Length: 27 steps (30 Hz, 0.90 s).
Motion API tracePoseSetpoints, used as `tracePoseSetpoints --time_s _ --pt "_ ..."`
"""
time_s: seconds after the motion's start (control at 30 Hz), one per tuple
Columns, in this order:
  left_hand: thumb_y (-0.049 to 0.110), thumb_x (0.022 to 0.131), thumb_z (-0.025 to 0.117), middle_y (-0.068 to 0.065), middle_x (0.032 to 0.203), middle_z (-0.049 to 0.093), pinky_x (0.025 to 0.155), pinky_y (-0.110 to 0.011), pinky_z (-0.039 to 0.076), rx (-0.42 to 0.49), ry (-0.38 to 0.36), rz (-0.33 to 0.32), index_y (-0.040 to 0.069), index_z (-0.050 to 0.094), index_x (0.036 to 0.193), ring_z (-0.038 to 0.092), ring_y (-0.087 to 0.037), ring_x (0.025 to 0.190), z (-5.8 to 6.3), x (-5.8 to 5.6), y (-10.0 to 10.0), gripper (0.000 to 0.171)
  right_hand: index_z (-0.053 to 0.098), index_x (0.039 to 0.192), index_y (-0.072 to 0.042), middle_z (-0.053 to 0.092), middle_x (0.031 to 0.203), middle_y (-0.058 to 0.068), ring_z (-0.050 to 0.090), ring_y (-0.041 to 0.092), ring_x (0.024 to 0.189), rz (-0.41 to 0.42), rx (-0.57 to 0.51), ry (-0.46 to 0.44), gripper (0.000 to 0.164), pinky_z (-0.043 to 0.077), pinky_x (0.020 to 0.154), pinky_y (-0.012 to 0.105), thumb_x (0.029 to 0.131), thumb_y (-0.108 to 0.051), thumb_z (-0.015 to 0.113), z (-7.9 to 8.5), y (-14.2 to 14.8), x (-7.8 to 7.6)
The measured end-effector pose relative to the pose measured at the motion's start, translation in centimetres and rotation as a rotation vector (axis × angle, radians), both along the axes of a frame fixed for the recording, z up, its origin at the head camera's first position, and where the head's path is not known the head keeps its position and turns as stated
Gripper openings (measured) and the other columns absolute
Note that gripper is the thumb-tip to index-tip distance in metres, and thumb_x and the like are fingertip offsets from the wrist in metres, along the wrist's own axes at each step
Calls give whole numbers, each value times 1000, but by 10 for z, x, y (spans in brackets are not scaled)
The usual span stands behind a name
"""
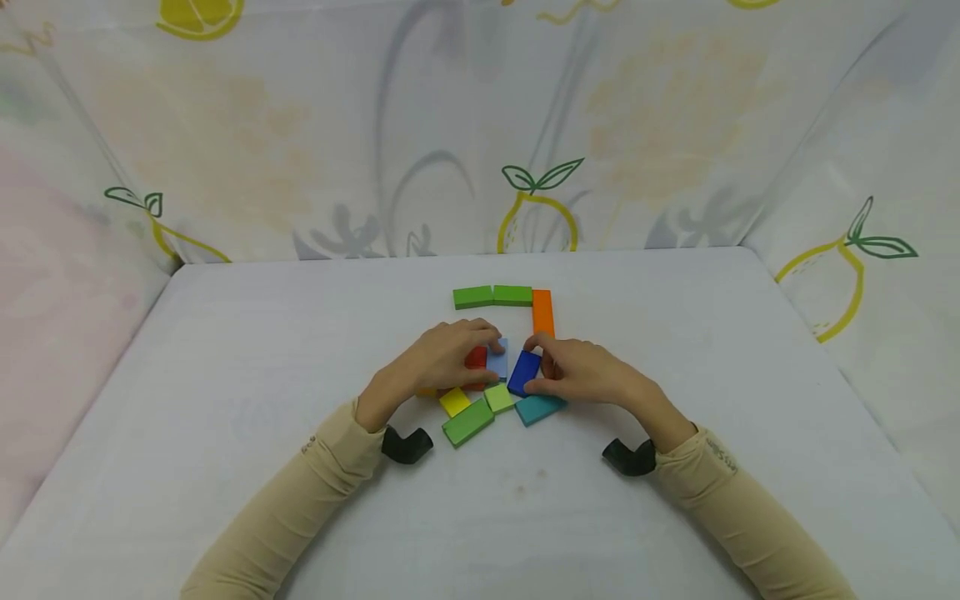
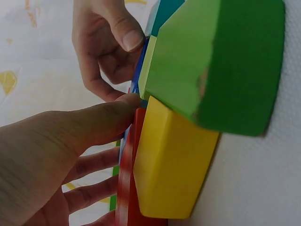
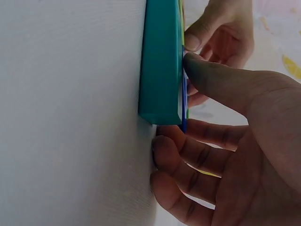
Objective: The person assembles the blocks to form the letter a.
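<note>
My left hand (image 1: 448, 357) pinches a light blue block (image 1: 497, 362), thumb at its near end and fingers at the far end. Opposite it, my right hand (image 1: 581, 369) grips a dark blue block (image 1: 524, 372), which lies slanted. A red block (image 1: 476, 358) is partly covered by the left fingers. Just in front of the blue blocks lie a light green block (image 1: 498, 397) and a teal block (image 1: 541, 408). The left wrist view shows a yellow block (image 2: 171, 160) and a green block (image 2: 225, 61) close below the left thumb.
Two green blocks (image 1: 473, 297) in a row and an orange block (image 1: 543, 312) form a corner at the back. Black wrist mounts (image 1: 407, 446) sit by both cuffs. The white table (image 1: 247, 350) meets a lemon-printed cloth (image 1: 465, 125) behind.
</note>
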<state>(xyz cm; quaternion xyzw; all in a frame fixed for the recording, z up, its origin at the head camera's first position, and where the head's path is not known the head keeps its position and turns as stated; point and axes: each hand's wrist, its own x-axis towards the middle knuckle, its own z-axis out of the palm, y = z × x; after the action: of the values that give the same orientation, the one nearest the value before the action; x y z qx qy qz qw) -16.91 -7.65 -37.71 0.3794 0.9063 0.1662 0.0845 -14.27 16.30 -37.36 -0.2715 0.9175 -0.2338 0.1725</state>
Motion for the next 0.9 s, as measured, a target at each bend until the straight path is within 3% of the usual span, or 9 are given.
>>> tracePoseSetpoints --time_s 0.67,0.9 --pt "39 87 66 -1 123 61 90 -38 48 3 37 26 17 65 113 57 -20 109 1 2 -1 34 48 122 -14 55 74 -5 49 9 62 -12 33 12 49 39 57 23 86 -43 66 2 -5 3" --pt "43 86 66 3 116 65 91 -38 48 -9 69 28 16 62 118 59 -17 106 1 1 -1 42 48 126 -15 57 79 -4 51 10 68 11 36 -12 50 43 62 24 87 -40 66 6 -3 3"
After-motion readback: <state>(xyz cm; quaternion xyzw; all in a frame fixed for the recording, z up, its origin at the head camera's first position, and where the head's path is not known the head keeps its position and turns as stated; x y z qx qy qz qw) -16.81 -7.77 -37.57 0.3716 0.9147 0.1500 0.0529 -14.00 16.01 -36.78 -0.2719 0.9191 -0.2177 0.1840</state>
